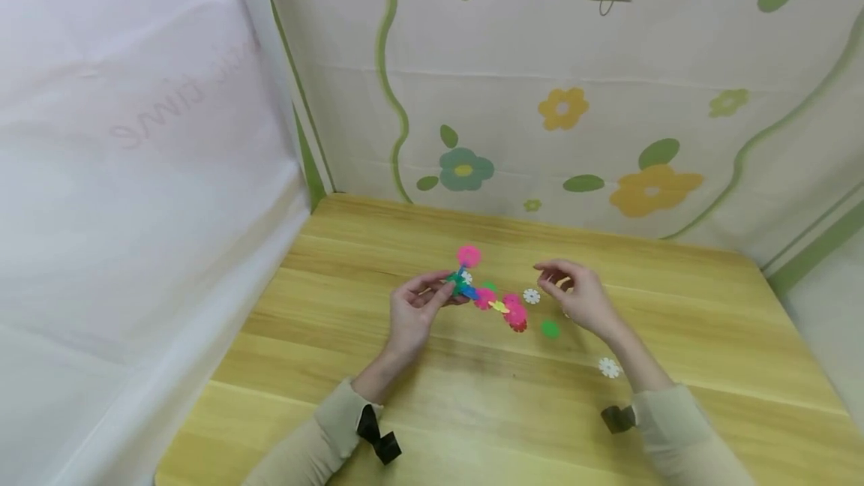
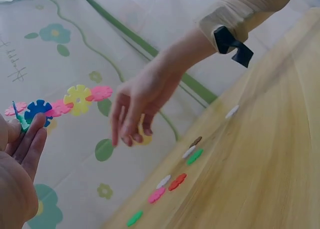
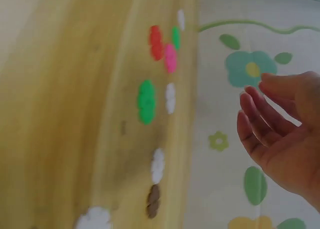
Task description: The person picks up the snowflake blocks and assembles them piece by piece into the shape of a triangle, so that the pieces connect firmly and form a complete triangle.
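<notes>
1. the left hand [image 1: 412, 316] has its thumb and fingers pinched on the green and blue pieces at one end of a disc chain [image 1: 484, 298]; the right hand [image 1: 586, 307] has loosely bent fingers, thumb apart, and i see nothing in them.
2. the chain hangs in the air between the hands, above the worktop [image 1: 472, 411]. its long axis runs from the left fingertips toward the right hand, through pink, yellow [image 2: 77, 100] and pink again, with another pink disc [image 1: 469, 256] sticking up on the left hand's side.
3. what counts, i judge, is that free end: it points at the right fingers, apart from them, and they look nearer to it than the left ones.
4. below lie loose discs: a green disc [image 1: 550, 329] and a white disc [image 1: 532, 296] near the right hand, a red disc [image 2: 177, 182] next to a pink one, a brown disc [image 3: 153, 201] further along, another white disc [image 1: 609, 367] by the right forearm.
5. the back edge meets a printed cloth [image 1: 493, 118], leaving limited depth beyond the hands; there's wide bare wood toward the person and to both sides.
</notes>
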A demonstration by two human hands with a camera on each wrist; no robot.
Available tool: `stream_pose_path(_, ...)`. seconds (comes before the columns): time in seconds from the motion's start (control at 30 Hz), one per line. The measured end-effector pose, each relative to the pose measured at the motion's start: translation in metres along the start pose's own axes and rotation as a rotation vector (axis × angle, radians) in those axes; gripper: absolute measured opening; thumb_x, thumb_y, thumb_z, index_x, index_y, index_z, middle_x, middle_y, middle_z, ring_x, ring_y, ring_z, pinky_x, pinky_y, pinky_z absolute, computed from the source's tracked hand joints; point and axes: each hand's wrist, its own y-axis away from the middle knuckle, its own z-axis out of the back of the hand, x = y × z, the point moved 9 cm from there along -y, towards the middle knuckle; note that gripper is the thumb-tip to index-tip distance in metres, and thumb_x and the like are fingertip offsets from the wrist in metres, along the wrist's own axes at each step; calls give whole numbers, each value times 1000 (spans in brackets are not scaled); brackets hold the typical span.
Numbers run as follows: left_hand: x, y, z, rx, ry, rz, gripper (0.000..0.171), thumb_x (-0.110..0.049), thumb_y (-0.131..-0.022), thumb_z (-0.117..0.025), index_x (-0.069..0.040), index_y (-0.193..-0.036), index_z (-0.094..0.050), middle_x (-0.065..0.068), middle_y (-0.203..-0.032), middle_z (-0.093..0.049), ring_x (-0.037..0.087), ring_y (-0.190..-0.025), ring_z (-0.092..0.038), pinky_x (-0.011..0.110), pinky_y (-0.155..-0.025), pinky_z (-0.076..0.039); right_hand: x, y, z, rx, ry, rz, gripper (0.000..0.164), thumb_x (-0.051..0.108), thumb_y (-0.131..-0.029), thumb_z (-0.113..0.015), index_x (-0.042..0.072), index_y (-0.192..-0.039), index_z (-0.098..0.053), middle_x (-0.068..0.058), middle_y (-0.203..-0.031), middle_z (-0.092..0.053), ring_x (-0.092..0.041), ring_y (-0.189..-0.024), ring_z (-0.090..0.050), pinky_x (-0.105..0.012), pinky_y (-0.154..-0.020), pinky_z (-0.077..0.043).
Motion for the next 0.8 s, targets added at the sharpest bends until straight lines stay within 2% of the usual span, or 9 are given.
stream_pose_path(0.2, -2, -1, 5, -17, 16, -15, 29, 10, -102, -67, 28, -124, -61, -7, -93, -82, 10, -80, -82, 31, -83, -70, -20, 11, -36, 228, 91, -13, 31, 2, -99, -79, -3, -129, -74, -7, -103, -75, -14, -93, -66, -21, -75, -57)
stream_pose_path(0.3, -2, -1, 6, -14, 14, -13, 28, 12, -102, -66, 29, -124, -60, -6, -92, -81, 10, -80, -82, 30, -83, -70, -22, 14, -51, 285, 101, 10, 29, 4, -94, -85, -1, -121, -76, -6, -101, -75, -14, -91, -66, -21, -75, -58)
stream_pose_path(0.43, -2, -1, 5, -5, 15, -14, 28, 13, -102, -65, 29, -124, -60, -5, -91, -81, 9, -80, -82, 30, -84, -70, -21, 16, -65, 311, 111, 35, 23, 8, -88, -91, 6, -105, -76, -5, -93, -71, -11, -83, -61, -21, -73, -56)
stream_pose_path(0.57, -2, 0, 3, -3, 17, -12, 28, 12, -102, -66, 29, -124, -60, -5, -91, -81, 10, -81, -82, 30, -84, -70, -25, 17, -73, 318, 139, 40, 20, 6, -88, -91, 9, -95, -72, -5, -88, -64, -11, -79, -54, -21, -68, -51)
stream_pose_path(0.8, -1, 1, 1, 0, 21, 3, 29, 10, -103, -66, 28, -125, -60, -6, -94, -81, 10, -81, -82, 30, -85, -70, -30, 22, -75, 307, 155, 21, 19, 1, -90, -87, 9, -96, -71, -3, -90, -61, -12, -82, -53, -22, -69, -51)
